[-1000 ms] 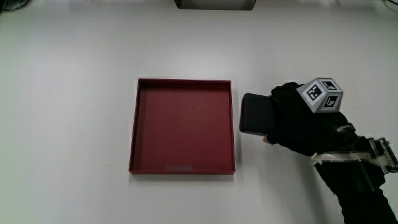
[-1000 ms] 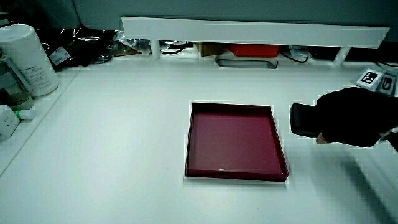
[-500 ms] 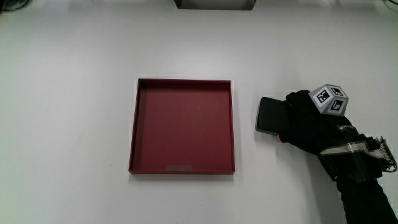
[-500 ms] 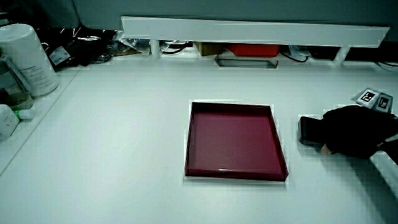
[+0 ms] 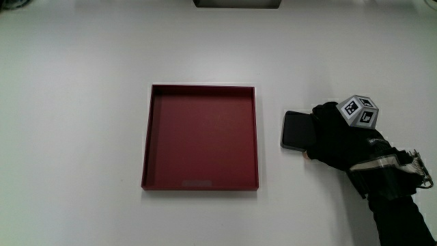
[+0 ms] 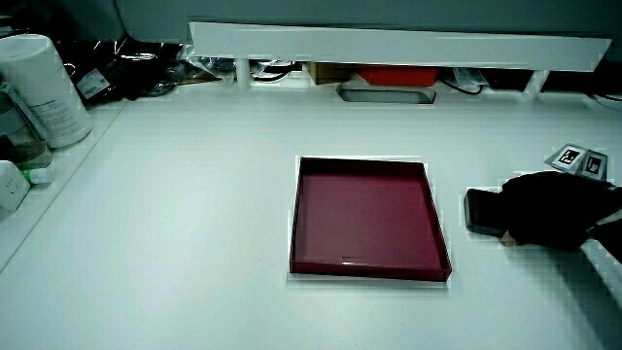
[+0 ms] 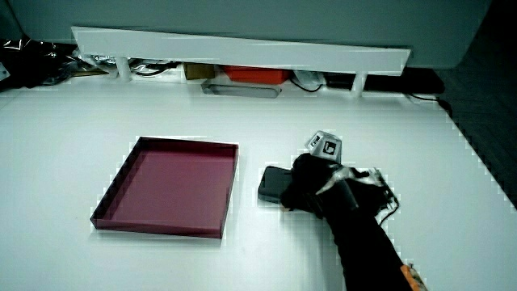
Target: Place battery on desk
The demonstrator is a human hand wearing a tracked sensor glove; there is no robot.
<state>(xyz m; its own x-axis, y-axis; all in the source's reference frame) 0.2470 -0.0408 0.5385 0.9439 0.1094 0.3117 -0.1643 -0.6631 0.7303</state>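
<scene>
Flat black rectangular battery pack [image 5: 297, 130] lying on the white worktop [image 5: 82, 137], just beside the empty shallow dark-red square tray [image 5: 201, 137] with a strip of bare surface between them. Black-gloved hand [image 5: 334, 137] laid over the end of the pack away from the tray, patterned cube [image 5: 358, 111] uppermost; fingers apparently wrapped on that end, a grasp rather than a mere rest, though actual contact under the glove hidden in all three views. Seen the same in both side views: pack [image 6: 482, 210] low and seemingly flat on the surface, hand [image 7: 311, 184] covering its end. Probably the release stage of the placement. Best done by checking that the pack sits flat and settled, then opening the fingers gently and lifting straight up, without dragging or tipping it toward the tray rim.
</scene>
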